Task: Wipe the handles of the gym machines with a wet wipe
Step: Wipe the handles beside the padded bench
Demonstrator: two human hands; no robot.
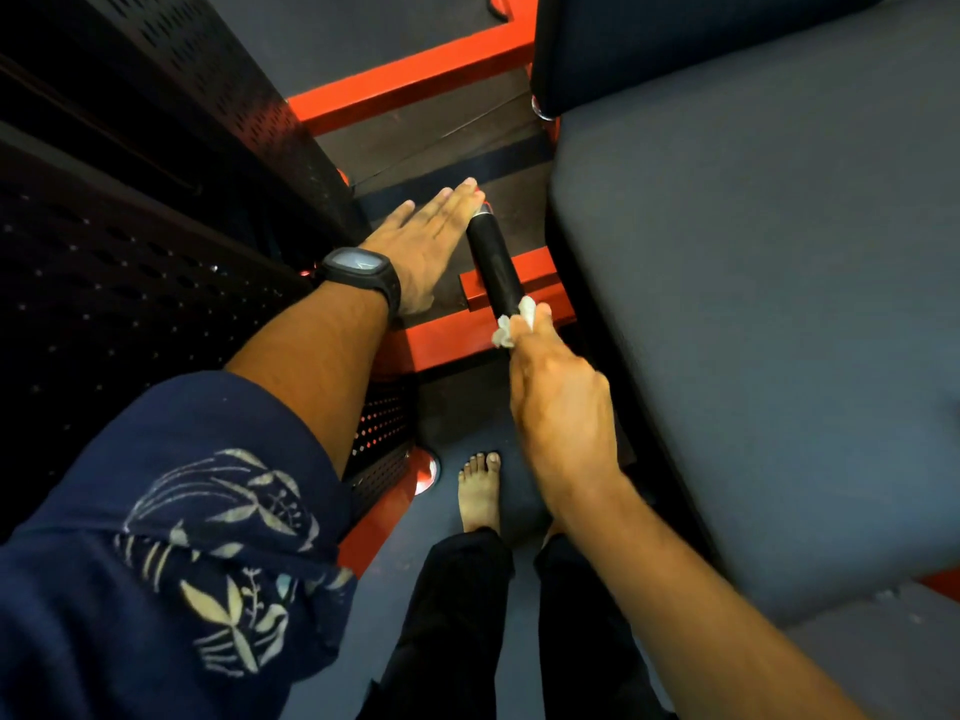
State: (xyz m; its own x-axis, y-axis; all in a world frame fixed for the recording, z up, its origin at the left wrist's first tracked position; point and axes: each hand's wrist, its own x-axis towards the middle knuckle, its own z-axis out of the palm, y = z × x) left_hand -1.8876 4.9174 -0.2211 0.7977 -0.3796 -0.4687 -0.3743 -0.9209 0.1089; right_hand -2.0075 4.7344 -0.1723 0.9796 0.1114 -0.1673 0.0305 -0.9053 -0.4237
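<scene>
A black cylindrical handle of a red gym machine points away from me, left of a padded seat. My right hand holds a crumpled white wet wipe against the handle's near end, fingers curled round it. My left hand, with a black watch on the wrist, is stretched flat with straight fingers, its fingertips touching the handle's far metal end.
A large grey padded seat and backrest fill the right side. A black perforated weight-stack cover stands on the left. Red frame bars cross the floor ahead. My bare foot stands on the dark floor below.
</scene>
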